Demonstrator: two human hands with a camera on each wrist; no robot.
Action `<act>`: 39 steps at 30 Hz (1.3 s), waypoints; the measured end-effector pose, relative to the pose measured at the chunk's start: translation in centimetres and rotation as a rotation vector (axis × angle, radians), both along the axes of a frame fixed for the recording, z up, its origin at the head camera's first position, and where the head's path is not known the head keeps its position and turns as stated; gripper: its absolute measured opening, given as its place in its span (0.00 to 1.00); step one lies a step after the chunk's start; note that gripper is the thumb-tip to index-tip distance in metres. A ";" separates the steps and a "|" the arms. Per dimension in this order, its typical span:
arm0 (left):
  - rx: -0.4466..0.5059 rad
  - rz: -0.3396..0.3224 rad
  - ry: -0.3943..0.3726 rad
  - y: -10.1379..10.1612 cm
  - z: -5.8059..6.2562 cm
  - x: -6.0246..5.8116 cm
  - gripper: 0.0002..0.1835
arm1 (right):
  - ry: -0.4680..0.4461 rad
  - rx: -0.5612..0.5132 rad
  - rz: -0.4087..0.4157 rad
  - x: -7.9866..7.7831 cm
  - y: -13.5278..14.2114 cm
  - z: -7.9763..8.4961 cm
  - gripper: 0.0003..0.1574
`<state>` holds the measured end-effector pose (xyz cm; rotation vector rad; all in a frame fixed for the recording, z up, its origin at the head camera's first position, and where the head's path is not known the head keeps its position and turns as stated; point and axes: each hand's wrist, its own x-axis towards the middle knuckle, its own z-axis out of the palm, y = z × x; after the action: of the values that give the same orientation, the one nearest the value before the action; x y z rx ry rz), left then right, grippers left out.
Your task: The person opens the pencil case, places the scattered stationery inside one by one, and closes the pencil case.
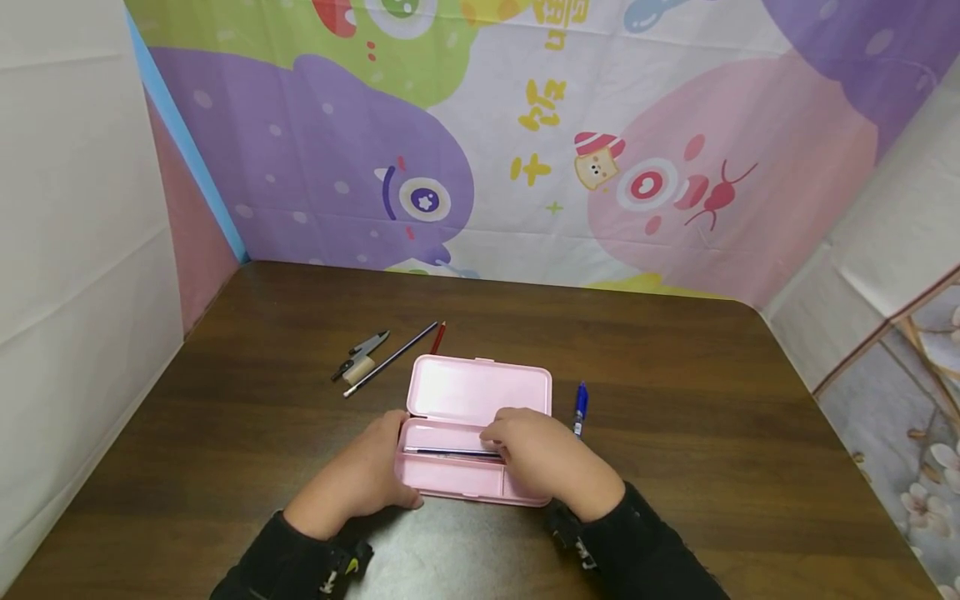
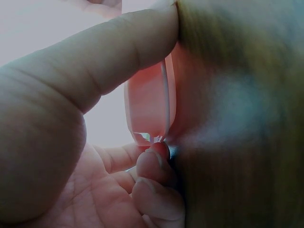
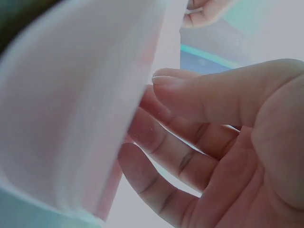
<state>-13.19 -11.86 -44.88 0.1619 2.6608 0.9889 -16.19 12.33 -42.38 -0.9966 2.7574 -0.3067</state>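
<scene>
while the pink pencil case (image 1: 461, 432) lies open on the table (image 1: 697, 433), the left hand (image 1: 367, 468) grips its left end, thumb in front, probably so it won't slide; the right hand (image 1: 546, 452) arches palm-down over the right side, near a slim dark stick (image 1: 453, 452); pinching or not, i can't tell.

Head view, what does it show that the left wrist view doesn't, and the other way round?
Only the head view shows the blue pen, the red pencil and the cartoon backdrop. Only the left wrist view shows the palm side of the left hand, with curled fingertips at the pink case. Both share the left hand gripping that case, and the brown table, blurred in the wrist view.
</scene>
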 end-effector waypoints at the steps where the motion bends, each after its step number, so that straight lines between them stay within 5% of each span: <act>1: -0.001 0.000 -0.001 0.0 0.0 0.0 0.59 | 0.000 -0.007 -0.005 0.0 0.1 0.2 0.15; 7: -0.009 0.003 0.001 0.1 0.0 -0.1 0.59 | 0.030 -0.049 -0.014 -0.5 1.3 1.2 0.14; 18: -0.010 -0.004 0.002 0.1 -0.1 -0.1 0.59 | 0.074 -0.120 -0.190 -2.2 5.4 3.0 0.17; 29: 0.001 -0.010 0.011 0.1 0.2 -0.3 0.59 | -0.106 -0.083 -0.634 -3.1 7.5 3.3 0.31; 39: -0.002 -0.008 -0.011 0.2 0.1 0.0 0.59 | -0.134 0.008 -0.646 -3.9 7.7 1.8 0.21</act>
<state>-13.18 -11.70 -44.74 0.1656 2.6489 0.9826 -20.06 20.02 -40.59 -0.0462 2.8658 -0.4293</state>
